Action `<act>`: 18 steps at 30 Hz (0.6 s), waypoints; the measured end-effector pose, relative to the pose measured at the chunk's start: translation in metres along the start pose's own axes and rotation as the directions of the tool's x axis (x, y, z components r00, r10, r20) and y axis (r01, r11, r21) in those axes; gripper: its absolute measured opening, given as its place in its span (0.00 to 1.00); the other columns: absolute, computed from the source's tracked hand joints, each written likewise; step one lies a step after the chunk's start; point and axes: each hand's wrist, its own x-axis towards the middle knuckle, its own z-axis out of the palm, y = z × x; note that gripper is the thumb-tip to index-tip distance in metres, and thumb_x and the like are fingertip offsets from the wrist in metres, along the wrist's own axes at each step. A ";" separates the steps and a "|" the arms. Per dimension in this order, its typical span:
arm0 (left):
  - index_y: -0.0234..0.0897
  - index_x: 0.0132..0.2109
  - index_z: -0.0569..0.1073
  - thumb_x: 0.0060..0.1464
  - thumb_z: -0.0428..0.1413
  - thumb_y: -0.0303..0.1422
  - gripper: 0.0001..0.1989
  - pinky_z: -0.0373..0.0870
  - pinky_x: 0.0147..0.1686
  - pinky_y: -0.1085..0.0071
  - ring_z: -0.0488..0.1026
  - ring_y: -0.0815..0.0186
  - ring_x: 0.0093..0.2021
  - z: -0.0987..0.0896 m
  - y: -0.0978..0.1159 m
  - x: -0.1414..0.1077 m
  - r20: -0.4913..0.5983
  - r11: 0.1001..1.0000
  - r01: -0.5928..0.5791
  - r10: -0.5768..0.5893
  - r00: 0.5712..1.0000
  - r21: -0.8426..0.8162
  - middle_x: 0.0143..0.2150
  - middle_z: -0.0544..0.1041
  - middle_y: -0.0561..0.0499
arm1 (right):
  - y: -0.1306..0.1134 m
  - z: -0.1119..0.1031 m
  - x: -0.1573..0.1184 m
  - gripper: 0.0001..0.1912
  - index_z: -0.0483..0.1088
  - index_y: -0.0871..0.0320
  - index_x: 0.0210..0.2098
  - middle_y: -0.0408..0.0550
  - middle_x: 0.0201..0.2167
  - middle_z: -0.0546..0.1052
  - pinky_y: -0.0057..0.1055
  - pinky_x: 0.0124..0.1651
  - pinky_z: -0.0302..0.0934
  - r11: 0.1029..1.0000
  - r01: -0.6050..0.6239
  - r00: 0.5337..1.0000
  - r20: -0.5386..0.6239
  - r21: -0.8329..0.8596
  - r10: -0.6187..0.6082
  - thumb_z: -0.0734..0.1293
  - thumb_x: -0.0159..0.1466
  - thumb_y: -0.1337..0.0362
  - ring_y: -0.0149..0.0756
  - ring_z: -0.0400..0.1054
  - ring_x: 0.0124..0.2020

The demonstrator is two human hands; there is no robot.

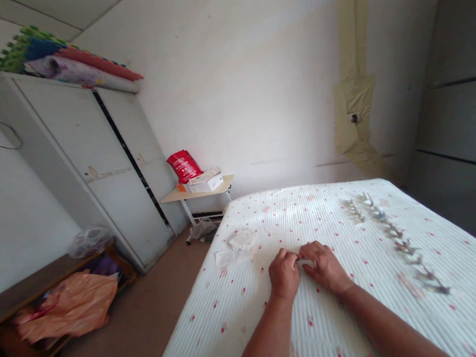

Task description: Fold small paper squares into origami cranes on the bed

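My left hand (284, 274) is closed over the mattress, its fingers curled in a pinch. Close on its right, my right hand (326, 267) has its fingers bent and thumb turned inward. The fingertips of both hands meet; anything small between them is hidden. Both are above a white quilted mattress (253, 308) with red flower prints. Left of the hands lie white printed papers (225, 258) and a pale packet or folded sheet (243, 239). On the right stretches a line of small grey-brown pieces (404, 246), like tiny figures, too blurred to name.
Behind the mattress, a small table (173, 196) bears a red bag (184, 166) and a white box (206, 184). A grey cabinet (89, 155) with rolled mats (84, 73) stands left. An orange plastic bag (70, 306) lies on a low wooden shelf (26, 280).
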 end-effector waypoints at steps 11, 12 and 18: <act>0.40 0.35 0.73 0.44 0.49 0.17 0.16 0.62 0.48 0.74 0.66 0.69 0.49 0.007 -0.006 0.003 0.038 0.987 0.032 -0.026 0.999 -0.159 0.52 0.68 0.53 | 0.007 -0.001 0.000 0.12 0.71 0.57 0.28 0.48 0.42 0.72 0.32 0.42 0.50 0.998 -0.022 1.000 0.007 -0.059 0.023 0.59 0.52 0.76 0.39 0.59 0.44; 0.40 0.34 0.74 0.44 0.49 0.17 0.16 0.61 0.50 0.73 0.65 0.68 0.50 0.008 -0.007 0.003 0.036 0.988 0.028 -0.023 0.999 -0.152 0.53 0.67 0.52 | 0.007 -0.001 0.000 0.12 0.71 0.57 0.27 0.48 0.41 0.73 0.32 0.41 0.50 0.997 -0.017 1.000 0.014 -0.070 0.018 0.59 0.52 0.76 0.38 0.60 0.43; 0.41 0.34 0.76 0.43 0.50 0.20 0.15 0.60 0.48 0.67 0.64 0.64 0.48 -0.003 -0.004 -0.002 0.029 0.992 -0.059 0.063 0.998 -0.107 0.46 0.70 0.50 | 0.013 0.005 0.000 0.13 0.70 0.58 0.26 0.46 0.30 0.73 0.29 0.37 0.50 0.996 -0.024 0.995 0.098 -0.080 0.032 0.57 0.50 0.78 0.35 0.61 0.37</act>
